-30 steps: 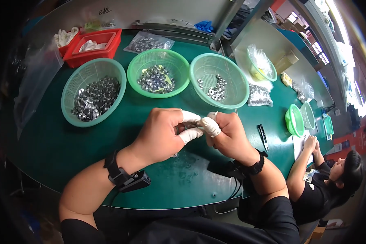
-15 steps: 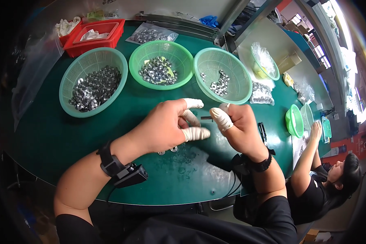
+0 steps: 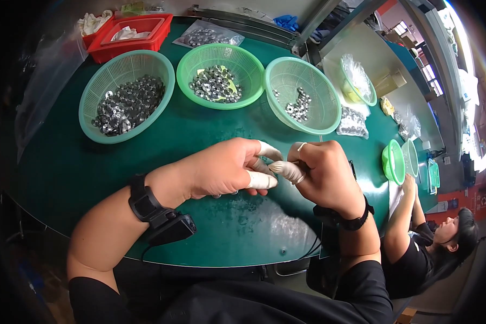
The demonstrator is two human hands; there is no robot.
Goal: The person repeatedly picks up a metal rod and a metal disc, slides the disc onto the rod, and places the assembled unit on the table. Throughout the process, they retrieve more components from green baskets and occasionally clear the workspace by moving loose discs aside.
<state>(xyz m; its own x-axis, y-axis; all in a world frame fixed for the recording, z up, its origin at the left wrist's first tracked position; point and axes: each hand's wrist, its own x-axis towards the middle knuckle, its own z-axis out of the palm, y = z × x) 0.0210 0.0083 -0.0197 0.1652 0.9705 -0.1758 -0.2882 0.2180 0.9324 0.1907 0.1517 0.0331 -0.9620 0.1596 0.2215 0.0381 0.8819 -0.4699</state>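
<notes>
My left hand (image 3: pixel 227 167), white finger cots on its thumb and fingers, curls beside the right hand over the near-middle of the green table. Its fingertips are bent toward the thumb; what lies between them, if anything, is hidden. My right hand (image 3: pixel 324 170), also in finger cots, is closed in a pinch, its thumb tip touching or nearly touching the left fingers. The thin metal rod seen in it a moment earlier is covered now. Small round metal parts (image 3: pixel 234 193) peek out beneath the left palm on the table.
Beyond the hands stand three mesh baskets with metal parts: a left one (image 3: pixel 167 102), a middle one (image 3: pixel 256 89) and a right one (image 3: pixel 337 116). A red tray (image 3: pixel 164 29) and bagged parts (image 3: pixel 208 36) sit behind. At right, a co-worker (image 3: pixel 416 254) sits near green baskets (image 3: pixel 386 162).
My hands have come together; the right thumb now meets the left fingertips, and the gap with the rod has closed. The baskets appear slightly higher in view. The co-worker's hands have lowered.
</notes>
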